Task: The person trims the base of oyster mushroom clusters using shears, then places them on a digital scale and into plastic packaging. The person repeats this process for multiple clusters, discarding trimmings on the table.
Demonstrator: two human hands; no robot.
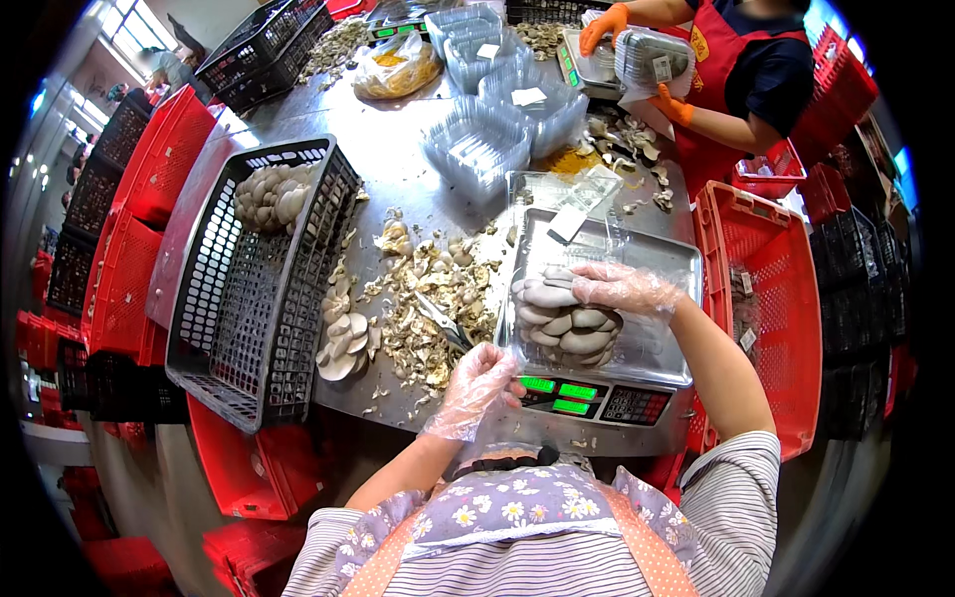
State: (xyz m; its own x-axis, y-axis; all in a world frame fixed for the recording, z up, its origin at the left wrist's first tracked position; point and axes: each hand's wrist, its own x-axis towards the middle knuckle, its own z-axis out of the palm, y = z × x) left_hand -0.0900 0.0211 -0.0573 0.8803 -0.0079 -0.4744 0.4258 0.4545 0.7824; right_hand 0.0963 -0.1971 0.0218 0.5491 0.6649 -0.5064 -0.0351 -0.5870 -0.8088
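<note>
A cluster of grey oyster mushrooms lies on the steel pan of a digital scale, seemingly in a clear plastic container. My right hand, in a thin clear glove, has its fingers on the cluster's upper right edge. At the scale's front left corner is my left hand, also gloved, its fingers curled together; I cannot tell whether anything small is between them. Behind the cluster, a clear plastic lid bears white labels. Scissors rest on mushroom trimmings beyond my left hand.
A black crate with mushrooms at its far end stands left. Stacked clear containers lie beyond the trimmings. A red crate adjoins the table's right edge. Across the table, a person in orange gloves holds a packed container.
</note>
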